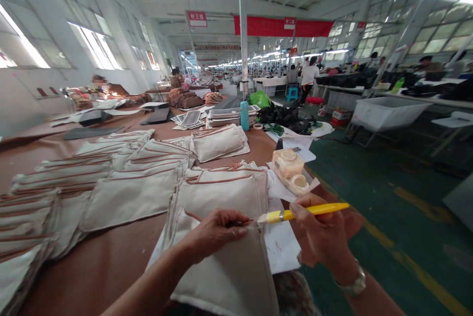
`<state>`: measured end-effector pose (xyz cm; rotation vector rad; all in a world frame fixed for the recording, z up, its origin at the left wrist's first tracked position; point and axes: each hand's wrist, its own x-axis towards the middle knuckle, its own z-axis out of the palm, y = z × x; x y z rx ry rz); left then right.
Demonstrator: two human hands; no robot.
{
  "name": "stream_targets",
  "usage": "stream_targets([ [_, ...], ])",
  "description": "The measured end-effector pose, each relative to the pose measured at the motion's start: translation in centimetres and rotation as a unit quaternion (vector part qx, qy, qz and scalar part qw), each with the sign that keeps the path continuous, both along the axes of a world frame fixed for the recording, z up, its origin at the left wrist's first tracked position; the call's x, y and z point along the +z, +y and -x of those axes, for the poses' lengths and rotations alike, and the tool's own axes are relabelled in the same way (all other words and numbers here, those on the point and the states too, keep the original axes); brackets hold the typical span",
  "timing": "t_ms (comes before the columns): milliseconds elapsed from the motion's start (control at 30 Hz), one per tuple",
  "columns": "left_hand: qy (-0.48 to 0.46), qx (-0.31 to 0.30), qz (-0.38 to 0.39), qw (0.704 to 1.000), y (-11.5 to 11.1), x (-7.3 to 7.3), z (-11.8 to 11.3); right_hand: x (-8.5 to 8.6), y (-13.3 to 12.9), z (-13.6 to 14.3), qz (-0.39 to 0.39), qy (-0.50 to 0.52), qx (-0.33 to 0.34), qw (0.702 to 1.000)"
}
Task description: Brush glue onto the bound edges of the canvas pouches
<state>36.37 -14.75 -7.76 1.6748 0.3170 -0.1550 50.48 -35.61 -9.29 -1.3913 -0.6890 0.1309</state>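
Brown-covered table [92, 266], pale panel [229, 271] beneath both hands [218, 234], right gripping yellow brush [314, 209], left pinching panel edge

2 hands [218, 232] [325, 237], 1 brush [314, 209], 1 wristwatch [356, 281], 1 turquoise bottle [244, 116].

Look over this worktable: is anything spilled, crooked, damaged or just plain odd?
Nothing looks plainly spilled or broken. The pale container looks grubby, with yellowish-brown stains, and the white sheet nearer the person bears reddish-brown marks. Farther back, the black heap looks jumbled beside the flatter stack.
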Motion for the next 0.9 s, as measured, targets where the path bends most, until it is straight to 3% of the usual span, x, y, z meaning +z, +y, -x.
stream_targets([
  [133,-0.053,0.015,-0.048,0.997,-0.5,0.0,0.7,-0.4,-0.2,-0.1,0.022,-0.003,0.009,1.0],
  [233,-0.154,0.021,-0.156,0.975,-1.2,-0.2,1.4,-0.2,-1.0,-0.8,0.007,0.009,-0.015,1.0],
  [300,-0.249,0.011,-0.278,0.928,-1.7,-0.6,2.0,0.2,-1.9,-1.2,-0.014,0.043,-0.019,0.999],
  [433,-0.37,-0.041,-0.499,0.783,-2.3,-1.3,2.7,1.9,-3.2,-0.7,-0.028,0.074,0.001,0.997],
  [533,-0.389,-0.086,-0.596,0.697,-2.8,-0.9,2.9,3.2,-3.2,0.5,-0.015,0.048,0.043,0.998],
  [600,-0.396,-0.101,-0.628,0.663,-3.1,-0.3,3.0,3.9,-3.0,1.2,0.012,0.008,0.078,0.997],
  [767,-0.411,-0.092,-0.652,0.63,-3.6,0.9,3.4,5.4,-3.3,1.6,0.128,-0.149,0.195,0.961],
  [900,-0.418,-0.093,-0.66,0.617,-3.7,0.7,3.6,6.3,-3.9,1.7,0.133,-0.219,0.139,0.957],
])
